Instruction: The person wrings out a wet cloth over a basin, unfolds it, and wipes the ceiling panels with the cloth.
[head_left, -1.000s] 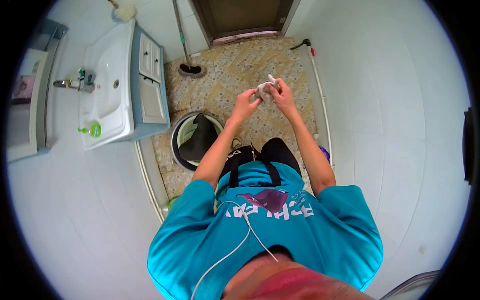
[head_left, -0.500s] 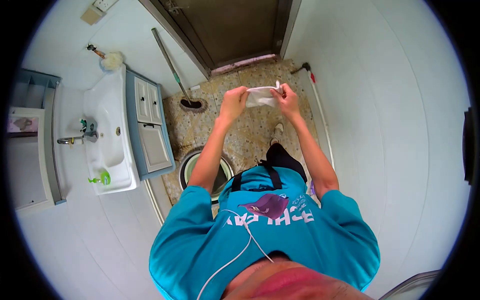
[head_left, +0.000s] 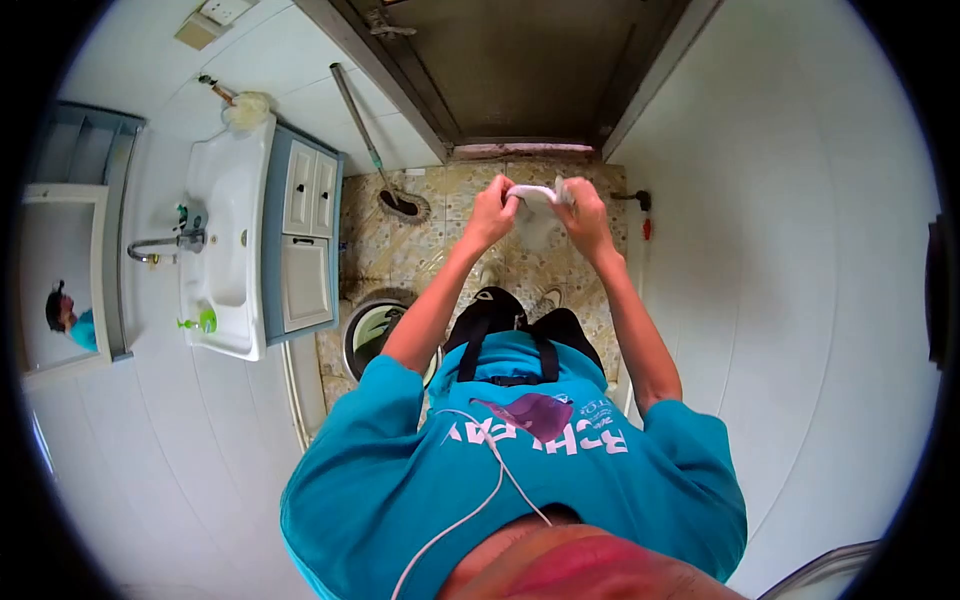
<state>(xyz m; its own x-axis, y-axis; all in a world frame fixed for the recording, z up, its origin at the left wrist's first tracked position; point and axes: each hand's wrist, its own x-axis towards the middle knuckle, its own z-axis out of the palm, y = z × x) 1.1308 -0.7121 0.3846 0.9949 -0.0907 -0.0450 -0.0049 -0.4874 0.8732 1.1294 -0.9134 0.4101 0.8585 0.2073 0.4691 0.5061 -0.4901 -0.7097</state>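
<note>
A thin white piece [head_left: 535, 192], limp like a cloth or a bag, is stretched between my two hands; I cannot tell which it is. My left hand [head_left: 490, 215] has its fingers closed on one end. The other end is pinched by my right hand [head_left: 587, 217], with a crumpled bit sticking up beside the thumb. Its upper edge looks rolled or folded, and a paler, see-through part seems to hang below. Both arms reach forward over the tiled floor [head_left: 455, 190].
At the left stands a white sink [head_left: 225, 300] on a blue-and-white cabinet [head_left: 306, 285], with a green soap bottle [head_left: 207, 321]. A long-handled brush [head_left: 400, 207] leans on the wall near the brown door [head_left: 500, 75]. By my left elbow is a round basin [head_left: 372, 335]. A pipe [head_left: 640, 250] runs along the right wall.
The white piece has gone from spread flat to a narrower, bunched band between my hands. My right hand has turned more palm-inward. The view has shifted, and my legs have moved forward.
</note>
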